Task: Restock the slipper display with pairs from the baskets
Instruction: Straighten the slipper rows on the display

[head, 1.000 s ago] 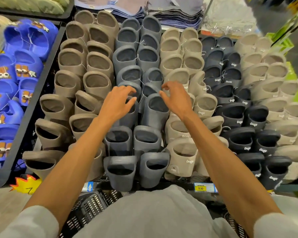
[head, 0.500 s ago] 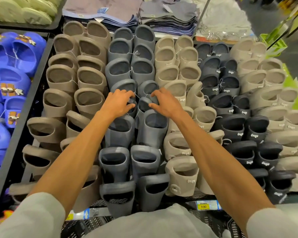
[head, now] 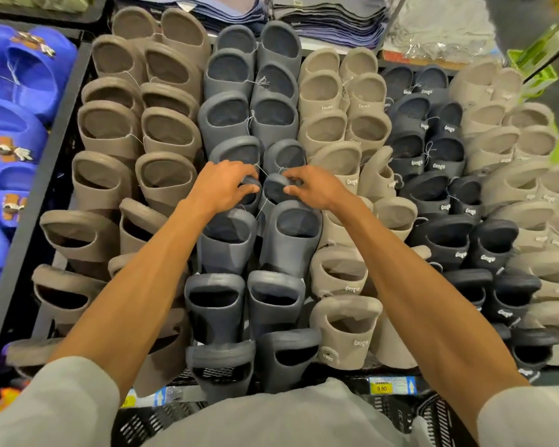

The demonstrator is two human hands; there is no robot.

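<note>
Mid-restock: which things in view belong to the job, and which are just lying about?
Job: left hand and right hand, both gripping the grey pair; grey column; basket.
Lying about: blue slippers; folded cloths; price tag.
</note>
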